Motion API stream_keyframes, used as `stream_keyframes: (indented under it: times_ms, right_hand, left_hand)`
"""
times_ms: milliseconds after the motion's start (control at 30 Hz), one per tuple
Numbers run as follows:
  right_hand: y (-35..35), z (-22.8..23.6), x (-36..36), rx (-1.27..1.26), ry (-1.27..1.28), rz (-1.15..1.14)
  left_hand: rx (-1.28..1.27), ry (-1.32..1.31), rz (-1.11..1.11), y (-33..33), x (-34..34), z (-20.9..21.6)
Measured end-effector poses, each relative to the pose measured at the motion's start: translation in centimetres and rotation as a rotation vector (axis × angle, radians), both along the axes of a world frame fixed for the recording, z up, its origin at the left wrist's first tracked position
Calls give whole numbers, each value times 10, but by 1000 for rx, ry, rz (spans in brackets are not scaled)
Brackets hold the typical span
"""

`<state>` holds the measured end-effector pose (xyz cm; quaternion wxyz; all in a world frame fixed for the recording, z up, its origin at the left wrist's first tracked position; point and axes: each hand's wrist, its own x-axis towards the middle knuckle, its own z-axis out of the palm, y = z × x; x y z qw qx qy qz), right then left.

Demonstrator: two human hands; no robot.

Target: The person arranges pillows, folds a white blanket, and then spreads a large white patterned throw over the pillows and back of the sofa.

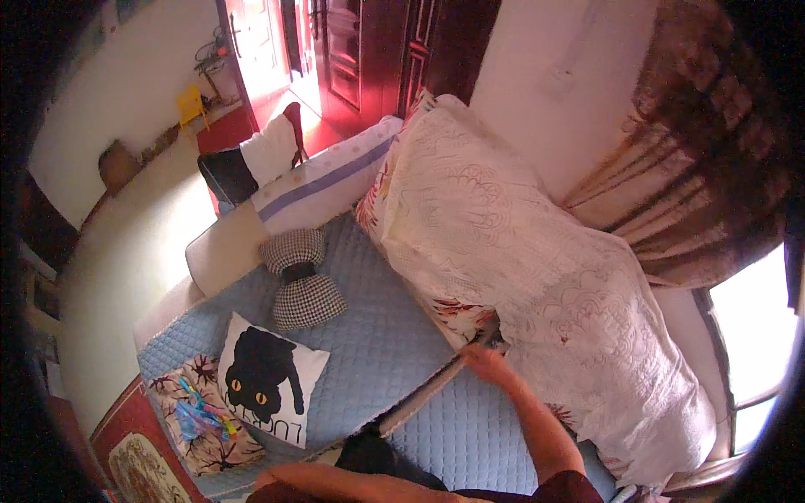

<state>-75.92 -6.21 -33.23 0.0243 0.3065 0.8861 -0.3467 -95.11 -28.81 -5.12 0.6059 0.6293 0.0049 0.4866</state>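
A blue quilted cover (369, 293) spreads over a wide bed or couch. A narrow cream-and-dark band, apparently the cover's raised edge, runs diagonally across it (419, 394). My right hand (488, 365) is closed on the upper end of this edge, beside the pile under a white patterned cloth (503, 226). At the bottom, my left forearm crosses toward the left, and my left hand (272, 479) is by the band's lower end; its fingers are hidden. A white cushion with a black cat (289, 369) lies to the left of the band.
A checked bow-shaped cushion (306, 306) and a branch-patterned cushion (189, 448) with a colourful item on it lie at left. Beyond stand a chair draped with white cloth (268, 155), a small yellow chair (191, 105) and red doors (352, 67). Brown curtains (688, 168) hang at right.
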Motion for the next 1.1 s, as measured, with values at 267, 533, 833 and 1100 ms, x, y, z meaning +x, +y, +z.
stream_keyframes:
  times_ms: [267,533,833,1100]
  right_hand:
    - [176,63,-132,481,107,-34]
    - [257,71,-200,447,-254,-230]
    - [282,46,-213,549,-316,-227]
    - [288,50,-211,599,-372,-197]
  left_hand:
    - [-865,-70,262,78,-93,-119]
    - [-1028,910,1404,215,-236,-395]
    - [-795,441,1486,311,-310,-481]
    - [-945,663,1693,294,-372,-430]
